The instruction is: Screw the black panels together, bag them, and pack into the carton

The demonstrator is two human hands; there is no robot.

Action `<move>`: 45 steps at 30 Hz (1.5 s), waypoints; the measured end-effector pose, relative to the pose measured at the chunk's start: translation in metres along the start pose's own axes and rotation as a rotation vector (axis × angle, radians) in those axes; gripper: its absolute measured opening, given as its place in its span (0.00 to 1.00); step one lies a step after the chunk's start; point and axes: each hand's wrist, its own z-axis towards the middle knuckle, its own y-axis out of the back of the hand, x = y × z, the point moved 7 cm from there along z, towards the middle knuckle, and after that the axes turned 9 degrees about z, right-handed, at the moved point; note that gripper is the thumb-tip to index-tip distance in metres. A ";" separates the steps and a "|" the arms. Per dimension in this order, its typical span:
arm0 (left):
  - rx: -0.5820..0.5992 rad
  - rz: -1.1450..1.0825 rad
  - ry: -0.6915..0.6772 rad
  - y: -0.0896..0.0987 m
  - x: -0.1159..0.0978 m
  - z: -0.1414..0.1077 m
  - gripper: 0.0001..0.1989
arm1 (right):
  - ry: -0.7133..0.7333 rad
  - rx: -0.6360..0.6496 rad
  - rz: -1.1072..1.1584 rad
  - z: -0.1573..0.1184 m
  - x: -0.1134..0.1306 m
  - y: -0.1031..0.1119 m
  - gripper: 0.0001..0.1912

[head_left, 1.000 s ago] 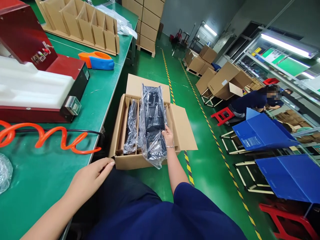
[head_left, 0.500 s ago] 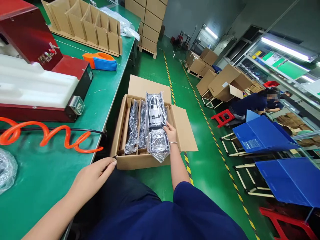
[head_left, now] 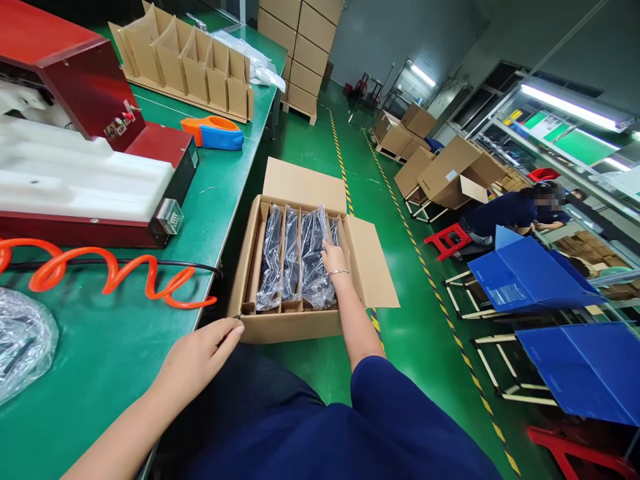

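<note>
An open cardboard box point(head_left: 290, 328) with upright dividers stands beside the green bench. Inside it are several black parts in clear plastic, one of them a wrapped part point(head_left: 271, 260) in the left slot. My right hand point(head_left: 334, 258), with a bracelet at the wrist, grips the right edge of a wrapped black part point(head_left: 313, 260) that sits low between the dividers. At the box's near left corner, my left hand point(head_left: 213, 343) is closed, thumb and fingers pinched on the cardboard edge.
On the green bench point(head_left: 125, 333) are a red machine point(head_left: 75, 87), an orange coiled hose point(head_left: 120, 272), a tape dispenser-like blue and orange object point(head_left: 220, 133) and a cardboard divider point(head_left: 200, 73). Blue boxes point(head_left: 540, 273) and a seated person point(head_left: 500, 210) are at the right.
The wrapped part in my right hand has gone down from above the box into a slot. My left hand stays at the box corner. The view has shifted slightly.
</note>
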 end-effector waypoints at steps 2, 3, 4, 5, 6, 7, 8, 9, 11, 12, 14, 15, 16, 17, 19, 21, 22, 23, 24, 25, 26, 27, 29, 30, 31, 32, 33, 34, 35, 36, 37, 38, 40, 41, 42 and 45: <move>0.014 0.004 0.005 -0.001 0.001 0.000 0.27 | 0.010 0.028 -0.083 -0.001 0.001 0.001 0.26; 0.018 0.003 0.005 -0.001 0.000 0.000 0.27 | 0.015 0.043 -0.119 -0.001 0.003 0.000 0.26; 0.020 0.002 0.002 -0.001 0.000 0.000 0.27 | 0.020 0.055 -0.150 -0.002 0.005 -0.004 0.26; 0.020 0.000 0.000 -0.001 -0.001 0.001 0.27 | 0.024 0.066 -0.176 -0.004 0.009 -0.010 0.27; 0.018 -0.001 0.001 -0.001 -0.001 0.001 0.27 | 0.026 0.074 -0.199 -0.006 0.013 -0.017 0.27; 0.015 -0.004 0.002 -0.001 -0.001 0.001 0.27 | 0.026 0.079 -0.217 -0.009 0.018 -0.026 0.28; 0.015 -0.006 0.004 -0.001 -0.001 0.001 0.27 | 0.025 0.084 -0.231 -0.012 0.022 -0.036 0.28; 0.015 -0.008 0.008 -0.001 0.000 0.001 0.28 | 0.022 0.091 -0.241 -0.015 0.025 -0.045 0.28; 0.025 -0.007 0.014 -0.002 0.001 0.001 0.28 | 0.013 0.110 -0.250 -0.020 0.028 -0.060 0.26; 0.031 -0.005 0.016 -0.002 0.001 0.001 0.28 | 0.010 0.121 -0.248 -0.021 0.026 -0.063 0.24; 0.044 0.000 0.018 -0.004 0.002 0.001 0.29 | -0.002 0.128 -0.237 -0.021 0.018 -0.061 0.21; 0.050 0.003 0.018 -0.004 0.002 0.001 0.29 | -0.017 0.118 -0.232 -0.020 0.010 -0.056 0.20; 0.051 0.004 0.017 -0.005 0.002 0.001 0.29 | -0.043 0.101 -0.229 -0.019 0.002 -0.048 0.21; 0.048 0.005 0.013 -0.005 0.002 0.001 0.29 | -0.079 0.082 -0.230 -0.017 -0.008 -0.041 0.21; 0.031 0.005 0.004 -0.005 0.003 0.001 0.29 | -0.157 0.056 -0.233 -0.016 -0.026 -0.030 0.23; 0.006 -0.001 -0.009 -0.005 0.003 0.002 0.28 | -0.205 0.049 -0.226 -0.016 -0.036 -0.028 0.25; -0.009 -0.004 -0.019 -0.005 0.003 0.002 0.27 | -0.213 0.044 -0.214 -0.016 -0.038 -0.029 0.26; -0.025 -0.006 -0.030 -0.004 0.002 0.002 0.27 | -0.212 0.035 -0.197 -0.016 -0.038 -0.031 0.26; -0.042 -0.007 -0.042 -0.002 0.001 0.002 0.26 | -0.207 0.023 -0.174 -0.016 -0.038 -0.033 0.26; -0.057 -0.007 -0.053 -0.001 0.000 0.001 0.26 | -0.200 0.008 -0.145 -0.016 -0.036 -0.033 0.25; -0.066 -0.007 -0.060 0.001 -0.001 0.001 0.26 | -0.194 -0.010 -0.109 -0.016 -0.035 -0.032 0.24; -0.070 -0.007 -0.062 0.002 -0.002 0.001 0.25 | -0.190 -0.032 -0.068 -0.017 -0.035 -0.028 0.24; -0.062 -0.006 -0.058 0.004 -0.003 0.001 0.25 | -0.187 -0.092 0.031 -0.019 -0.038 -0.016 0.25; -0.056 -0.005 -0.055 0.004 -0.003 0.000 0.25 | -0.184 -0.130 0.090 -0.020 -0.041 -0.007 0.26; -0.052 -0.007 -0.050 0.004 -0.003 0.000 0.25 | -0.176 -0.172 0.155 -0.022 -0.045 0.003 0.27; -0.051 -0.010 -0.043 0.003 -0.002 0.000 0.25 | -0.163 -0.215 0.228 -0.025 -0.049 0.013 0.28; -0.048 -0.014 -0.035 0.003 -0.001 0.000 0.25 | -0.145 -0.257 0.307 -0.027 -0.054 0.023 0.29; -0.044 -0.018 -0.025 0.002 0.000 0.001 0.25 | -0.122 -0.296 0.391 -0.030 -0.058 0.031 0.29; -0.037 -0.019 -0.014 0.002 0.001 0.001 0.25 | -0.097 -0.331 0.478 -0.033 -0.062 0.037 0.29; -0.027 -0.018 -0.004 0.001 0.002 0.001 0.26 | -0.073 -0.360 0.564 -0.036 -0.065 0.042 0.29; -0.014 -0.014 0.005 0.000 0.002 0.001 0.26 | -0.050 -0.385 0.647 -0.039 -0.067 0.044 0.29; -0.001 -0.008 0.013 0.000 0.002 0.001 0.27 | -0.029 -0.405 0.720 -0.042 -0.069 0.045 0.30; 0.018 0.004 0.024 0.000 0.001 0.002 0.27 | 0.009 -0.430 0.839 -0.048 -0.068 0.043 0.33; 0.024 0.008 0.028 0.000 0.001 0.002 0.28 | 0.029 -0.439 0.907 -0.050 -0.067 0.041 0.34; 0.026 0.011 0.031 0.001 0.000 0.002 0.28 | 0.052 -0.447 0.984 -0.053 -0.064 0.039 0.35; 0.020 0.014 0.041 0.002 0.000 0.002 0.28 | 0.129 -0.452 1.205 -0.060 -0.052 0.036 0.32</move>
